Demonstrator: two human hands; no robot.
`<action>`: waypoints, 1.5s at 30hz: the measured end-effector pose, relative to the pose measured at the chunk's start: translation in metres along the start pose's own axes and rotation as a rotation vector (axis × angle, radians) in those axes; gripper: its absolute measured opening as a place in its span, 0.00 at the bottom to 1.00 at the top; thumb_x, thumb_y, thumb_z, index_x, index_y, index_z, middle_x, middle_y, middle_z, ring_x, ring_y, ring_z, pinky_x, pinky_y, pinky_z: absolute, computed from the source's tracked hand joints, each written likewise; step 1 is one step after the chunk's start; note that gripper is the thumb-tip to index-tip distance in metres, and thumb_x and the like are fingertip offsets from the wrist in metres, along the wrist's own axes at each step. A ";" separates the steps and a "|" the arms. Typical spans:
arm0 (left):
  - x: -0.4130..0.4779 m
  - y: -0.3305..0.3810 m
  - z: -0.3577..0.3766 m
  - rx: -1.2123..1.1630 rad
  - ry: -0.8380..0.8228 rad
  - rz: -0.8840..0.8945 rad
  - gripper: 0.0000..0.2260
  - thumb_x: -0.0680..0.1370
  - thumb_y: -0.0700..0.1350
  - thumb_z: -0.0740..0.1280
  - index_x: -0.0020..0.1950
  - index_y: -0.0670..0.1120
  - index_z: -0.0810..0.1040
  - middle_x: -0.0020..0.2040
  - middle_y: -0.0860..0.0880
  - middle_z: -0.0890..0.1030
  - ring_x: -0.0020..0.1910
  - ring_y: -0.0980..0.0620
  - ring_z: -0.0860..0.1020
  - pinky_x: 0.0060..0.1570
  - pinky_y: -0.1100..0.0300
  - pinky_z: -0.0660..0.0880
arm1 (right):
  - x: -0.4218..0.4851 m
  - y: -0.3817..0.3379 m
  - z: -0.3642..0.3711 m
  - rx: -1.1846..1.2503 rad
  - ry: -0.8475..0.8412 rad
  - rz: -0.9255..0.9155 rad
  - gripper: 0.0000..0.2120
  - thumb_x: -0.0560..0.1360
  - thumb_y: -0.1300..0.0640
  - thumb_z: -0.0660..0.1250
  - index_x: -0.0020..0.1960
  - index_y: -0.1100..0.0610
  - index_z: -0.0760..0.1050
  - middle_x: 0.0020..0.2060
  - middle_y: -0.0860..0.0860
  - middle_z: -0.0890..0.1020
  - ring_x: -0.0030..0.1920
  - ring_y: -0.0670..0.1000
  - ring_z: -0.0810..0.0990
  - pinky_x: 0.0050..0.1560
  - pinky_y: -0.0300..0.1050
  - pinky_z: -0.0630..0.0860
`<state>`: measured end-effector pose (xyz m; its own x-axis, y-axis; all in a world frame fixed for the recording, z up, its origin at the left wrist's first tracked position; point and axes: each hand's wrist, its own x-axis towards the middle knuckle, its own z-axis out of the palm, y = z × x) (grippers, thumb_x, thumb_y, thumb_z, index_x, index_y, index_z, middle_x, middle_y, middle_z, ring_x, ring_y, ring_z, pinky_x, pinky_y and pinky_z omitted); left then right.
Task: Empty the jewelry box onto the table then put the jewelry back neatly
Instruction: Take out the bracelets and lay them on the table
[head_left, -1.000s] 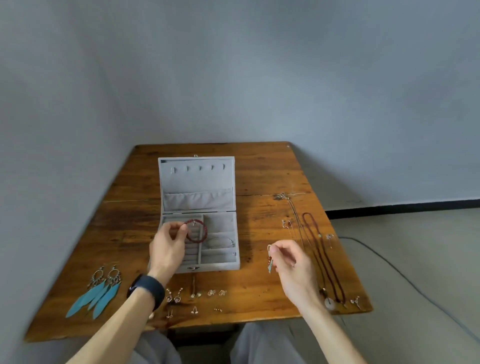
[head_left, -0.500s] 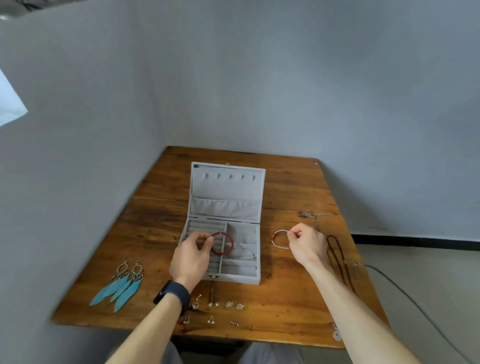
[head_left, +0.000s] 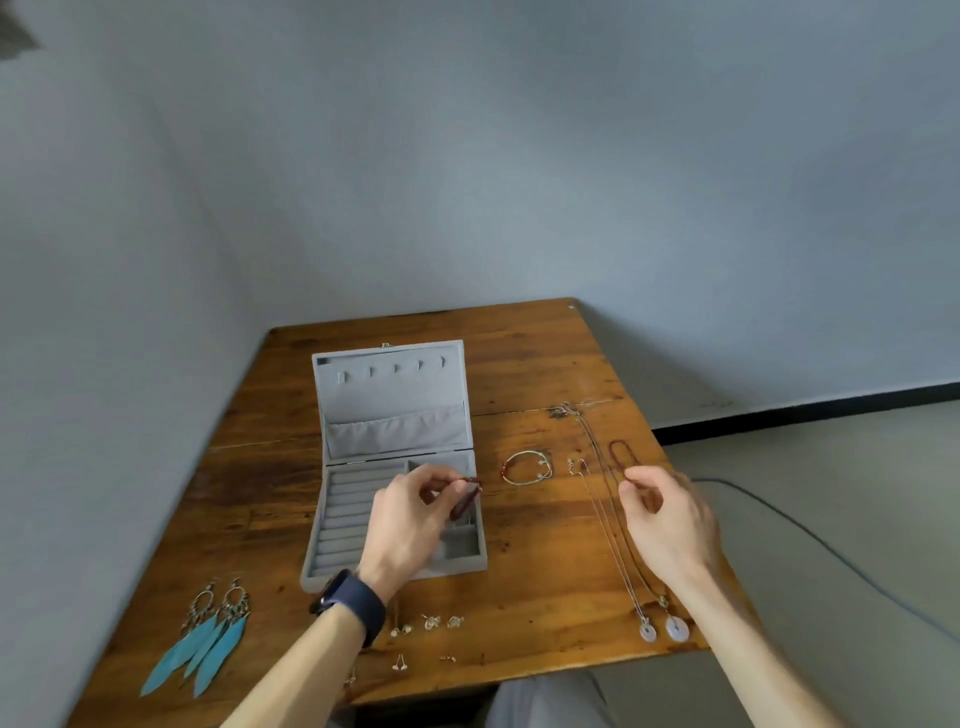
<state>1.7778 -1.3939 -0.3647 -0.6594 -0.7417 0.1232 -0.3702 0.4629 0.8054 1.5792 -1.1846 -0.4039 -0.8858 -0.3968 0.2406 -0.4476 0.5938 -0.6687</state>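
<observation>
The grey jewelry box (head_left: 337, 514) lies open on the wooden table (head_left: 524, 374), its lid flat behind it. My left hand (head_left: 405, 525) hovers over the box's right compartments and pinches a dark red bead bracelet (head_left: 465, 499) on edge. A thin bangle with red beads (head_left: 527, 467) lies on the table right of the box. My right hand (head_left: 670, 519) is above the necklaces (head_left: 608, 525), fingers loosely curled, thumb and forefinger close together; nothing shows between them.
Two turquoise feather earrings (head_left: 202, 644) lie at the front left. Several small stud earrings (head_left: 426, 626) are scattered before the box. Two round pale pendants (head_left: 665, 630) rest near the front right edge. A cable (head_left: 810, 535) runs over the floor at the right.
My right hand has let go of the thin bangle, which now lies right of the box, and moved right over the necklaces. My left hand turned the red bracelet on edge.
</observation>
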 end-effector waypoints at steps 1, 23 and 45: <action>0.004 0.011 0.009 0.020 -0.026 0.034 0.02 0.77 0.51 0.71 0.45 0.57 0.82 0.38 0.60 0.83 0.42 0.66 0.80 0.39 0.73 0.74 | -0.008 0.009 -0.008 -0.032 0.030 0.013 0.08 0.77 0.49 0.67 0.56 0.46 0.80 0.53 0.45 0.82 0.57 0.53 0.76 0.51 0.44 0.69; 0.016 0.030 0.099 0.893 -0.115 0.111 0.16 0.81 0.57 0.60 0.53 0.51 0.84 0.56 0.51 0.81 0.59 0.46 0.73 0.56 0.50 0.72 | -0.065 0.086 -0.044 -0.011 -0.371 0.326 0.32 0.83 0.38 0.45 0.81 0.54 0.49 0.79 0.52 0.59 0.78 0.54 0.59 0.75 0.53 0.58; -0.015 -0.086 -0.020 0.742 -0.059 -0.043 0.25 0.83 0.59 0.44 0.81 0.57 0.53 0.82 0.53 0.52 0.81 0.52 0.47 0.77 0.46 0.47 | -0.026 -0.106 0.070 -0.170 -0.376 -0.571 0.14 0.80 0.48 0.64 0.63 0.49 0.80 0.56 0.46 0.80 0.57 0.49 0.74 0.53 0.44 0.75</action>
<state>1.8324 -1.4326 -0.4247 -0.6604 -0.7491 0.0521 -0.7274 0.6555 0.2031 1.6587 -1.2863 -0.3887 -0.4179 -0.8758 0.2416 -0.8701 0.3093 -0.3838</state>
